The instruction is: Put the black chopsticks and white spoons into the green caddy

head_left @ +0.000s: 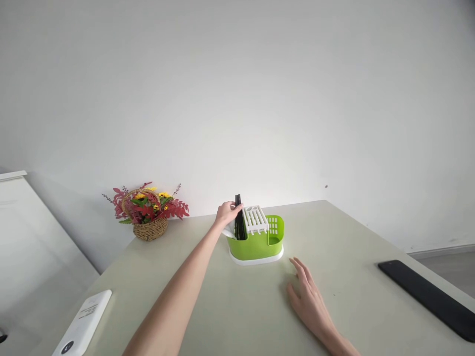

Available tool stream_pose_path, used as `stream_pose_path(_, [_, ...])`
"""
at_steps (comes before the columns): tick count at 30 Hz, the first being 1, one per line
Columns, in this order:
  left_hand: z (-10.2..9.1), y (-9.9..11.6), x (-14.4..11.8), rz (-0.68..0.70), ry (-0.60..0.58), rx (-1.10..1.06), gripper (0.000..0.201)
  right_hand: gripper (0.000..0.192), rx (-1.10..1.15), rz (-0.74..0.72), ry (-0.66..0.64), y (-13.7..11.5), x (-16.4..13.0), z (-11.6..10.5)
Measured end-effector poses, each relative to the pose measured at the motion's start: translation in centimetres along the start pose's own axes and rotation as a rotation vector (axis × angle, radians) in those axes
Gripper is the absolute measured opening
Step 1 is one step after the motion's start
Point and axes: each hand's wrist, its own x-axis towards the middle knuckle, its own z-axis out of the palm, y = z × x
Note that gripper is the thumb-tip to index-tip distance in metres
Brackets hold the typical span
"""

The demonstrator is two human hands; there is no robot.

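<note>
A green utensil holder (256, 248) with a white base stands near the far side of the table. Black chopsticks (240, 225) rise upright in its left compartment. My left hand (227, 213) is closed around their upper part, fingers and thumb wrapped about the bundle. Left of the chopsticks, partly hidden by that hand, a white utensil (229, 231) leans at the holder's edge. A white slatted rack (255, 220) sits over the holder's middle; the right compartment shows a latticed back. My right hand (306, 296) hovers low over the table, right of the holder, fingers apart and holding nothing.
A wicker basket (150, 230) of artificial flowers stands at the back left by the wall. Near the left edge lies a white flat device (83, 321). A long black object (426, 296) lies along the right edge. Beyond the table's left side is a white cabinet (40, 247).
</note>
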Motion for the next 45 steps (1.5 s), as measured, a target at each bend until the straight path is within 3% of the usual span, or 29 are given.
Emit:
stream_pose_path(8, [1.1,0.3,0.1,0.091,0.047,0.010,0.039,0.056,0.035,-0.047,0.016,-0.3,0.2,-0.2])
stream_pose_path(14, [-0.5,0.5,0.1,0.136,0.122,-0.182,0.029,0.053,0.043,-0.045,0.005,0.1,0.3,0.0])
stream_pose_path(18, [-4.5,0.5,1.1,0.096,0.216,-0.371,0.036,0.052,0.058,-0.041,0.001,0.2,0.4,0.0])
stream_pose_path(21, [-9.6,-0.8,1.1,0.033,0.340,-0.487,0.043,0.052,0.069,-0.026,0.010,0.2,0.3,-0.1])
stream_pose_path(24, [-15.0,-3.8,-0.7,-0.077,0.407,-0.527,0.038,0.049,0.079,-0.004,0.004,0.1,0.3,-0.2])
stream_pose_path(27, [-18.8,-8.1,-3.9,-0.255,0.311,-0.484,0.033,0.047,0.093,0.015,-0.016,0.2,0.2,-0.1])
stream_pose_path(29, [-19.9,-11.0,-6.2,-0.391,0.181,-0.408,0.040,0.046,0.100,0.023,-0.030,0.3,0.1,-0.1])
stream_pose_path(33, [-19.3,-15.7,-9.7,-0.579,-0.051,-0.216,0.051,0.045,0.092,0.035,-0.049,0.4,0.0,-0.3])
stream_pose_path(37, [-17.2,-18.3,-10.8,-0.651,-0.177,-0.037,0.045,0.045,0.064,0.032,-0.074,0.6,-0.1,-0.6])
stream_pose_path(41, [-15.1,-19.9,-10.8,-0.667,-0.234,0.163,0.035,0.044,0.031,0.014,-0.087,0.8,-0.1,-0.7])
stream_pose_path(45, [-13.7,-20.7,-11.1,-0.606,-0.180,0.426,0.028,0.044,0.010,-0.005,-0.092,0.9,-0.2,-0.8])
